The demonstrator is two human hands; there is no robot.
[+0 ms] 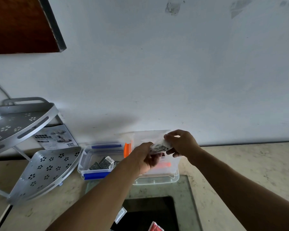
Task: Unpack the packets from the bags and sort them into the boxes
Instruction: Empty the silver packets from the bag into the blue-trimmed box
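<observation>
Wall (157, 72), pale and stained, fills most of what I see, with a dark wooden shelf (20, 24) jutting from it at upper left. Below it runs the speckled stone counter (240, 164), and set into the counter near me is a glass-edged black panel (148, 212). At left stands a grey metal corner rack (23, 139) with flower-shaped holes punched in its two tiers, its printed carton (57, 137) propped behind it against the wall.

Against the wall sit two clear plastic boxes side by side, touching: the blue-clipped box (97, 164) on the left holds several dark packets (103, 163); the orange-clipped box (157, 174) on the right is directly under my hands.

My left hand (145, 159) and right hand (180, 142) are both pinched onto a small clear bag (160, 145) with dark packets inside, held above the orange-clipped box. My left fingers curl under it; my right fingers grip its upper right edge.
</observation>
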